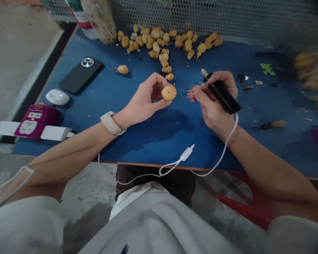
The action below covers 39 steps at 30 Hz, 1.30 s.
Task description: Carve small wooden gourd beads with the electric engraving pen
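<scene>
Two hands are gripping: left hand (pixel 145 100) pinching a round tan bead (pixel 169 92) with closed fingers, right hand (pixel 212 109) clenching a black corded cylindrical tool (pixel 222 93).

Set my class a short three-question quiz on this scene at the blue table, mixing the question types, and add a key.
1. True or false: the left hand pinches a round tan piece.
2. Multiple choice: which hand grips the black corded tool? A) left hand B) right hand C) neither
3. Fill in the missing word: the black phone lies on a ____ tabletop.

Key: 1 true; 2 B; 3 blue.
</scene>
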Available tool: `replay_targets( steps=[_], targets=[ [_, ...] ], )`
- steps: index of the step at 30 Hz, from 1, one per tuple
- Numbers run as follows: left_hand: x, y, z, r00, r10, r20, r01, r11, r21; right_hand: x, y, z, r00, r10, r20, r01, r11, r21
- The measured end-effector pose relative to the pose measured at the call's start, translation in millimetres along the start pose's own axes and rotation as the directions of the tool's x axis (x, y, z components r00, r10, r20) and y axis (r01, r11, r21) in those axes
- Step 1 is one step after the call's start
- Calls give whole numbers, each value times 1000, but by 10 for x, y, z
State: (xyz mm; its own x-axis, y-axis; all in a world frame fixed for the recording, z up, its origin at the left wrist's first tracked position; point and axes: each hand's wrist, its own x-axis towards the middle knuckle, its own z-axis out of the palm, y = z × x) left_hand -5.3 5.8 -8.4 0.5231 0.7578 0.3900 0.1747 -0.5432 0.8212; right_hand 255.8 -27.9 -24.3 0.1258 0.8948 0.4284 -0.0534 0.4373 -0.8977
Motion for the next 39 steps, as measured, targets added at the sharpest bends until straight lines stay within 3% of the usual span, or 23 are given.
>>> replay_targets(
  steps=[6,15,22,27,32,35,39],
  targets=[
    [-19,89,25,998,50,-27,-46,990,137,-21,-83,23,998,39,52,-41,998,38],
    [-53,132,26,998,68,6,-68,985,157,-121,-262,134,990,103,92,-107,993,42],
    [-46,150,4,997,62,36,-68,977,201,-123,-229,113,985,150,86,-155,987,43],
    [6,-72,-104,995,90,53,-103,925,367,-114,-190,87,988,135,72,-138,990,39],
    [0,-335,-205,996,42,79,-81,798,598,-97,-151,69,989,127,78,-130,991,29],
    [-10,-257,-177,993,51,105,-107,763,637,-99,-118,65,989,128,75,-130,991,17],
    [3,-23,-11,973,179,146,-231,789,570,-112,-42,79,986,128,103,-129,992,10]
  ],
)
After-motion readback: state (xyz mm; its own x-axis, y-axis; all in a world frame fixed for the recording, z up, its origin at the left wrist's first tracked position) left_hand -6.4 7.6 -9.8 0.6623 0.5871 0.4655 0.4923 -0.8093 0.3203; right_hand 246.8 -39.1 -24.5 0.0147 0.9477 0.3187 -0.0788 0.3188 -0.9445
